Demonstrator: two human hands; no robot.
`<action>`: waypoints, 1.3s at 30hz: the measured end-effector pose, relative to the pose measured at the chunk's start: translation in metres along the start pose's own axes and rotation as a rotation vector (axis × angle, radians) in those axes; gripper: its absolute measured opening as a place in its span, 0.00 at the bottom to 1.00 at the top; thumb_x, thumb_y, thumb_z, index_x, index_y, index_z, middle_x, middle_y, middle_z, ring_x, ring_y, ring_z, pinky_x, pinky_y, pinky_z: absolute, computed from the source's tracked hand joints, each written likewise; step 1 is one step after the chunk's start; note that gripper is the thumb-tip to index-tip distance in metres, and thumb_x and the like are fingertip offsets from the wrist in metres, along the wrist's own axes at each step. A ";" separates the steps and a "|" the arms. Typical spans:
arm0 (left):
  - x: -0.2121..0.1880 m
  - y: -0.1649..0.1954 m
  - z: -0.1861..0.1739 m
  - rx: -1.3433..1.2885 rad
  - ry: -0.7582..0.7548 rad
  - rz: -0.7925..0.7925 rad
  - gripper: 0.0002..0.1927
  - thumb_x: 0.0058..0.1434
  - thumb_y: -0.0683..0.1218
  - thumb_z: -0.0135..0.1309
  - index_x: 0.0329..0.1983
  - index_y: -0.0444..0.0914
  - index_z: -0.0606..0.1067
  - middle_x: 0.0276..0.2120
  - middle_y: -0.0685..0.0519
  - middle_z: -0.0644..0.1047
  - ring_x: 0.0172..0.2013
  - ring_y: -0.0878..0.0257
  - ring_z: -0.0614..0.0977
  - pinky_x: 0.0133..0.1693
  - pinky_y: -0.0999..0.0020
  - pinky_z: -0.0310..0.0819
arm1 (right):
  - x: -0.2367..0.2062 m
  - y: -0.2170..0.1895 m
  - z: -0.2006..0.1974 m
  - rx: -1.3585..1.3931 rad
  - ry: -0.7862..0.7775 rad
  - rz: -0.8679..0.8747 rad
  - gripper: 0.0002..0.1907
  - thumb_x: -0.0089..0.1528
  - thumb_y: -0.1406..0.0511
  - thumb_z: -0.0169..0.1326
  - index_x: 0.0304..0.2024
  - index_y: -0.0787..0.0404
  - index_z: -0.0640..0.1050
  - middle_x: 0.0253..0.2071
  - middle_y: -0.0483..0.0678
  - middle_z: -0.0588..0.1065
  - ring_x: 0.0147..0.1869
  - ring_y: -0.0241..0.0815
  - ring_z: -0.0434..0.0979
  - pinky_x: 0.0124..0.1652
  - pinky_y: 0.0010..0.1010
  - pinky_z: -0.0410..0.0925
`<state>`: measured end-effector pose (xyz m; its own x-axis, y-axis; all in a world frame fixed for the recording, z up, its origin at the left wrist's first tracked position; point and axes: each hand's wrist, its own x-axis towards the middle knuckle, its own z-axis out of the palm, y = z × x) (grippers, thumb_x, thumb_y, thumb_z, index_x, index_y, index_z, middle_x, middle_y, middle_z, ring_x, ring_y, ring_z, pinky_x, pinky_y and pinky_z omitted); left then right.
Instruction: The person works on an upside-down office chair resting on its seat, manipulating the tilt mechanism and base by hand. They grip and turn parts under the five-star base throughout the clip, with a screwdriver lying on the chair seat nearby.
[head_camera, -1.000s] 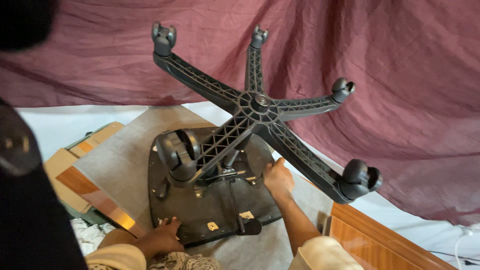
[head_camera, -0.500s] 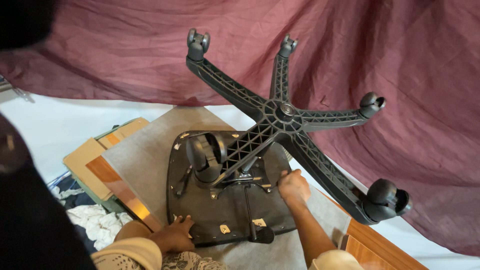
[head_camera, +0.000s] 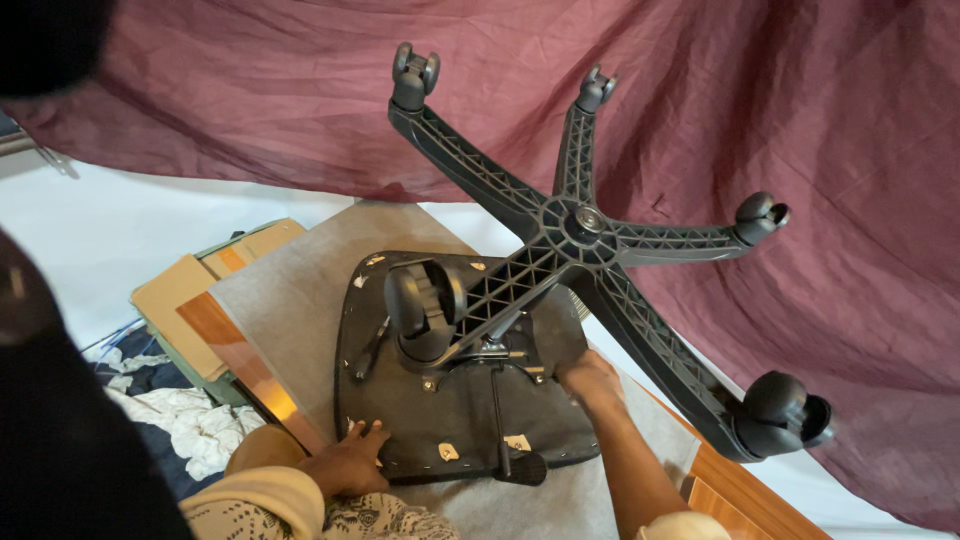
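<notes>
Upturned chair seat (head_camera: 450, 420) — left hand (head_camera: 345, 462) flat on near edge, fingers spread, gripping nothing; right hand (head_camera: 590, 378) beside mechanism, grip unclear; star base (head_camera: 580, 225) above.

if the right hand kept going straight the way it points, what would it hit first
Likely the black metal mechanism under the upturned chair seat; the right hand points up-left toward it, though depth is unclear.
</notes>
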<state>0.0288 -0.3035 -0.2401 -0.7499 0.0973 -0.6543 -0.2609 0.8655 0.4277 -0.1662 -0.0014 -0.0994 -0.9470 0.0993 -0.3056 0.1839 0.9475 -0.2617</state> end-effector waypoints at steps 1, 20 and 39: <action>-0.001 -0.001 0.000 -0.004 0.025 0.016 0.52 0.55 0.58 0.59 0.79 0.45 0.48 0.80 0.50 0.42 0.78 0.48 0.41 0.74 0.54 0.47 | 0.000 0.000 0.003 -0.026 0.047 0.019 0.20 0.56 0.54 0.59 0.42 0.62 0.85 0.35 0.54 0.81 0.45 0.51 0.84 0.51 0.41 0.73; 0.013 -0.013 0.001 -0.057 -0.043 -0.001 0.58 0.52 0.59 0.67 0.79 0.46 0.46 0.80 0.49 0.39 0.78 0.48 0.35 0.74 0.51 0.44 | 0.020 -0.012 0.017 -0.083 0.009 0.320 0.13 0.54 0.56 0.63 0.31 0.58 0.85 0.36 0.49 0.80 0.47 0.44 0.81 0.47 0.36 0.71; -0.012 0.001 -0.011 -0.112 -0.045 -0.013 0.54 0.54 0.56 0.64 0.78 0.44 0.48 0.79 0.48 0.39 0.78 0.49 0.36 0.74 0.52 0.47 | 0.023 0.007 0.014 0.224 -0.054 0.142 0.13 0.58 0.61 0.60 0.33 0.65 0.86 0.30 0.49 0.84 0.33 0.42 0.86 0.38 0.28 0.73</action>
<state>0.0308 -0.3088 -0.2254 -0.7187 0.1101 -0.6865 -0.3391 0.8065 0.4844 -0.1833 0.0034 -0.1213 -0.8933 0.2047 -0.4002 0.3733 0.8338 -0.4067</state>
